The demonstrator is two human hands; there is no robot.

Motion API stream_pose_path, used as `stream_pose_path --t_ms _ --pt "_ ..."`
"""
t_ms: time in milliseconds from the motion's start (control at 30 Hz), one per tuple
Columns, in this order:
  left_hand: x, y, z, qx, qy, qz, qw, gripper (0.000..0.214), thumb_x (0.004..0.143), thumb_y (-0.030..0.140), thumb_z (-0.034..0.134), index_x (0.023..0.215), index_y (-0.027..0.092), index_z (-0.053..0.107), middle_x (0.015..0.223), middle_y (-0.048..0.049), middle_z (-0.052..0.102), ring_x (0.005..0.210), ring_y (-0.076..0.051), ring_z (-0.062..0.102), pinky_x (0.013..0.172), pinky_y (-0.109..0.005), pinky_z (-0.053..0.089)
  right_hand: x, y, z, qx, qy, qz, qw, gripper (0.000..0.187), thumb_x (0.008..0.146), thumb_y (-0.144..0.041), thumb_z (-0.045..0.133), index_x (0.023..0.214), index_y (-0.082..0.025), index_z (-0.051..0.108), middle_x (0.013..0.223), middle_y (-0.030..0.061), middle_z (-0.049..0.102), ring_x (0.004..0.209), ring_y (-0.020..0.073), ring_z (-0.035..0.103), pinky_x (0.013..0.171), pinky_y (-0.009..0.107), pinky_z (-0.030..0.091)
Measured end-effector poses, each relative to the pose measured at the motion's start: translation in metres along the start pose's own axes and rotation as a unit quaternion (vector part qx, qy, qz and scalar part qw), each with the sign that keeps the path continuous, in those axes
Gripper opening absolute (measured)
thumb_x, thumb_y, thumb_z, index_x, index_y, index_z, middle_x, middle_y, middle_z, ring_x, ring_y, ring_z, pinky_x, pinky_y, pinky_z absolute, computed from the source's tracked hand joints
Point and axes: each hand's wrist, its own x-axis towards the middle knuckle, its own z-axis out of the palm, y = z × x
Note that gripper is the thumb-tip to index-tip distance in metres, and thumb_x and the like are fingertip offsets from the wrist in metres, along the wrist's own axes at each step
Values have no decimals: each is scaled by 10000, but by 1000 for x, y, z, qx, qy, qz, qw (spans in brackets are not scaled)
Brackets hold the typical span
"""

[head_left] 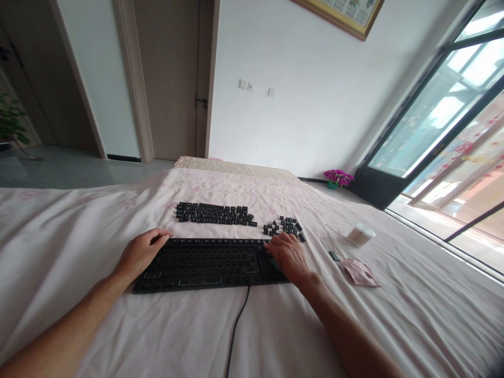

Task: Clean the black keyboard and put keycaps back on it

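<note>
A black keyboard (pixel 205 265) without its keycaps lies on the pink-white sheet, its cable running toward me. My left hand (pixel 144 249) is closed at its far left corner, thumb and fingertips close together on the edge. Over the right end sits my right hand (pixel 285 254), its fingers bent onto the far edge; the palm hides part of the number pad. Beyond the keyboard lie loose black keycaps: a large group in rows (pixel 216 214) and a smaller cluster (pixel 289 226) just past my right hand.
Right of the keyboard lie a tub of cotton swabs (pixel 361 235), a pink cloth (pixel 360 272) and a small dark piece (pixel 334 255). The flowered sheet (pixel 157 336) is wrinkled. Purple flowers (pixel 338 177) stand on the floor by the glass door.
</note>
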Motion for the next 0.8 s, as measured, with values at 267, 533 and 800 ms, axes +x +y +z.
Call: stream_pose_path --t_ms 267,533,800 --pt "3 -3 2 4 0 2 1000 315 824 476 474 950 272 679 992 35 726 929 -200 648 779 -233 433 1 -1 3 -2 17 -11 1000 235 948 -281 482 853 -238 693 819 29 632 833 194 493 722 343 254" --pt "2 -3 2 2 -3 -5 1000 312 832 481 473 959 279 674 993 38 720 929 -196 645 766 -238 431 -4 4 16 79 45 55 994 233 946 -314 499 1003 -273 721 876 26 650 839 169 531 754 293 325" --pt "2 -2 1 -3 -7 -3 1000 301 837 472 469 957 281 669 1007 40 715 949 -191 638 790 -238 424 -4 9 22 108 63 92 988 195 910 -300 566 1017 -272 727 893 18 665 855 167 553 789 276 366"
